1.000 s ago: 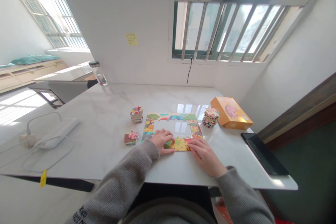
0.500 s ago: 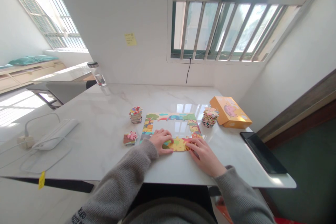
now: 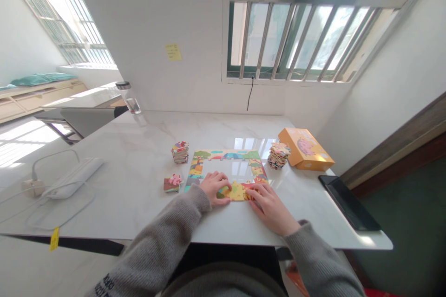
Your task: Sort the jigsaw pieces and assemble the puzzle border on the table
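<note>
On the white table lies a colourful jigsaw puzzle frame [image 3: 230, 155], its border joined round a bare middle. My left hand [image 3: 215, 188] rests at the lower left of the border, thumb on the near side and fingers on the far side, closed on a green puzzle piece [image 3: 223, 192]. At the lower right, my right hand [image 3: 266, 204] has bent fingers pressed on a red and yellow puzzle piece [image 3: 248, 193]. Between the two hands shows a yellow puzzle piece [image 3: 237, 191]. My fingers partly cover the pieces that they touch.
Left of the frame stand a stack of puzzle pieces [image 3: 180, 153] and a low pile with a pink pig [image 3: 173, 183]. Another stack [image 3: 278, 155] is by an orange box [image 3: 306, 148]. A black tablet [image 3: 348, 203], power strip [image 3: 75, 178] and bottle [image 3: 128, 97] are farther out.
Both hands stay at the lower border with almost the same grip. The fingers and the bottom pieces have shifted very slightly; nothing else has visibly moved.
</note>
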The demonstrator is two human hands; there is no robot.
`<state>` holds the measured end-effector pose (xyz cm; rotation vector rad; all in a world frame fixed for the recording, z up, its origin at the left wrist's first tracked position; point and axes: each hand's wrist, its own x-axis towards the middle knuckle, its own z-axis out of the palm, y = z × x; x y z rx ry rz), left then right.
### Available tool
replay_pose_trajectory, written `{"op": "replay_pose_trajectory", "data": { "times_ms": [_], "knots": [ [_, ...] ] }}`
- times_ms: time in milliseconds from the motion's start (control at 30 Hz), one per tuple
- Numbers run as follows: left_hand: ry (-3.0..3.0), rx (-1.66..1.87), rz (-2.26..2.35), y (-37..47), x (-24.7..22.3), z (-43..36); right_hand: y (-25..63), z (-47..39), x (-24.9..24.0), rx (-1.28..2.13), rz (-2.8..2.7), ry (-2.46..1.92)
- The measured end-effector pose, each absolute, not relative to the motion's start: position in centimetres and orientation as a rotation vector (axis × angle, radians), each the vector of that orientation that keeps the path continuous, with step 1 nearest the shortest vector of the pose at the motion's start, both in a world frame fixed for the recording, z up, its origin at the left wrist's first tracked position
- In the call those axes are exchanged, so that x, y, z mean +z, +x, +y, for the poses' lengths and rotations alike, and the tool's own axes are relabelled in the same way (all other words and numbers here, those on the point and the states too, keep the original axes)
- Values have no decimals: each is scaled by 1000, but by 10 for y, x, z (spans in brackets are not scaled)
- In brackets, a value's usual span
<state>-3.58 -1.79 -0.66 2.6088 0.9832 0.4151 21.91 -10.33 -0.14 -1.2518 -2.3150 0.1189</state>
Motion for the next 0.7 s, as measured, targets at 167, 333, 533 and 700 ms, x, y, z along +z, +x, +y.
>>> {"op": "replay_pose_trajectory", "data": {
  "times_ms": [167,333,533,700],
  "knots": [
    [2602,423,974,-34,-9,-18,220,-103,-3,129,-2297,-1242],
    [2611,424,975,-33,-8,-19,220,-103,-2,152,-2315,-1237],
    [2638,426,973,-34,-13,-18,220,-104,0,113,-2321,-1237],
    [2645,401,993,-34,-10,-19,219,-105,0,118,-2341,-1262]
  ]
}}
